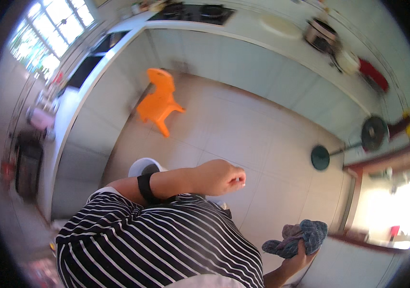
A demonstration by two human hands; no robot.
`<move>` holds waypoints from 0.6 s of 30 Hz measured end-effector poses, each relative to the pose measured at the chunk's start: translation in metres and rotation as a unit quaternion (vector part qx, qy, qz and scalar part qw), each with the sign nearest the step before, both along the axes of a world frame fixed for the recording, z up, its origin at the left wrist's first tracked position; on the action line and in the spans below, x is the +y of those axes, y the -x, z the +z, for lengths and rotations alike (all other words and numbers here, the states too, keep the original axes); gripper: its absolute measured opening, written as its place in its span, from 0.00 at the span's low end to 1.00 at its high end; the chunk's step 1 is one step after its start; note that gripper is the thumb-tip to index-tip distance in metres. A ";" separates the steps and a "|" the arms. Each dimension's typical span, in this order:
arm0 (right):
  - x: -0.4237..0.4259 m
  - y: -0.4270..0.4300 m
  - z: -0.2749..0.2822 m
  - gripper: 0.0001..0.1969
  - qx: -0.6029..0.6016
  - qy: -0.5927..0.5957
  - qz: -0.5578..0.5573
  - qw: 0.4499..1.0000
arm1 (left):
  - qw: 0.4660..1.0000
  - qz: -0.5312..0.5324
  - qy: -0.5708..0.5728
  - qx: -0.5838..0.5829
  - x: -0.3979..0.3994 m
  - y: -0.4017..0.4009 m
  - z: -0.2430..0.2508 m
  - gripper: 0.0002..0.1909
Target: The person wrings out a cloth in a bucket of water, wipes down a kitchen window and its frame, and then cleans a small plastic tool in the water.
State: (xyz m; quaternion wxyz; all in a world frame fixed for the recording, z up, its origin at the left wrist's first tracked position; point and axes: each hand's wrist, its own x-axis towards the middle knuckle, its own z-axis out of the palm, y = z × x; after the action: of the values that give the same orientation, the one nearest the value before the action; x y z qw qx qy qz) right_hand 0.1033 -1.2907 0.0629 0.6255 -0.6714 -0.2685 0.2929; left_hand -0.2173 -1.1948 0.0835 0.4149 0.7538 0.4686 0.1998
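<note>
My left hand is raised in front of my striped shirt, its fingers curled in; no object shows in it. A black band circles that forearm. At the lower right, my right hand grips a bunched blue-grey and mauve cloth, which hangs out on both sides of the fingers. Below the left forearm, a white bucket with something dark inside stands on the floor, partly hidden by the arm. An orange plastic child's chair stands on the tiles beyond it.
A white counter with a black gas hob and a rice cooker bends round the far side. The sink lies under the window at left. A pedestal fan stands at right, near a doorway.
</note>
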 end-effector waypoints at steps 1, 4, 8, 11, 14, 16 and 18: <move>0.022 -0.002 -0.003 0.32 0.025 -0.007 0.030 0.999 | 0.999 0.032 -0.002 -0.002 0.002 0.005 0.001 0.09; 0.073 0.021 -0.011 0.33 0.064 -0.023 0.148 0.987 | 0.998 0.024 0.040 0.053 0.005 0.035 -0.001 0.12; 0.140 0.078 -0.017 0.38 0.027 0.007 0.230 0.973 | 0.993 0.104 0.026 0.052 0.010 0.090 -0.004 0.13; 0.182 0.131 -0.011 0.38 -0.083 -0.043 0.351 0.932 | 0.988 0.149 0.001 0.030 0.022 0.132 -0.003 0.13; 0.215 0.182 0.010 0.38 -0.101 -0.062 0.449 0.886 | 0.981 0.188 -0.035 -0.022 0.035 0.155 -0.006 0.13; 0.236 0.218 0.015 0.38 -0.120 -0.089 0.537 0.830 | 0.974 0.213 -0.056 -0.052 0.046 0.181 -0.007 0.13; 0.254 0.257 0.019 0.37 -0.165 -0.082 0.589 0.787 | 0.969 0.222 -0.047 -0.095 0.054 0.198 -0.018 0.14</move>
State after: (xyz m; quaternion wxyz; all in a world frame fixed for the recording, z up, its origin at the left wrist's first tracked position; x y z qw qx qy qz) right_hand -0.1532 -1.0365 0.0817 0.3304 -0.3675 -0.7341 0.4657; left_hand -0.4150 -1.1404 0.0659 0.3672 0.6270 0.5727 0.3796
